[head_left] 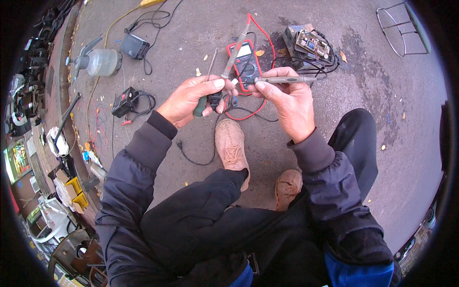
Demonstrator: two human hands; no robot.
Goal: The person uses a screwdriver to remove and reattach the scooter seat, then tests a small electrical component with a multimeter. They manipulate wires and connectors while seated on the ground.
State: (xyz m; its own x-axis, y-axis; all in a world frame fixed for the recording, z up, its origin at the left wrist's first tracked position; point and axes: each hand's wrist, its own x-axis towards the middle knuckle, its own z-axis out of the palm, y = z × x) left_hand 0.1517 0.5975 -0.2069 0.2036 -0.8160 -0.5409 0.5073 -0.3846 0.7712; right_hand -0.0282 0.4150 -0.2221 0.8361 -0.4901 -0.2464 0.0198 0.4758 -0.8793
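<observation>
My left hand (193,98) is closed around several things. A grey test probe (236,53) with a red lead points up and away from its fingertips. A screwdriver with a green handle (200,107) has its thin shaft sticking up beside the thumb, and a black plug-like part (214,100) sits under the fingers. A small white piece (234,82) shows at those fingertips. My right hand (289,103) pinches a second grey test probe (291,80), lying level with its tip toward the white piece; whether they touch I cannot tell. Behind both hands lies a red-framed multimeter (247,62).
An opened device with an exposed circuit board (313,44) lies beyond my right hand. Black adapters (135,46) (126,101) with cables and a clear sprayer bottle (103,62) are at left. A metal-framed stool (404,28) stands far right. Cables lie around my shoe (230,143).
</observation>
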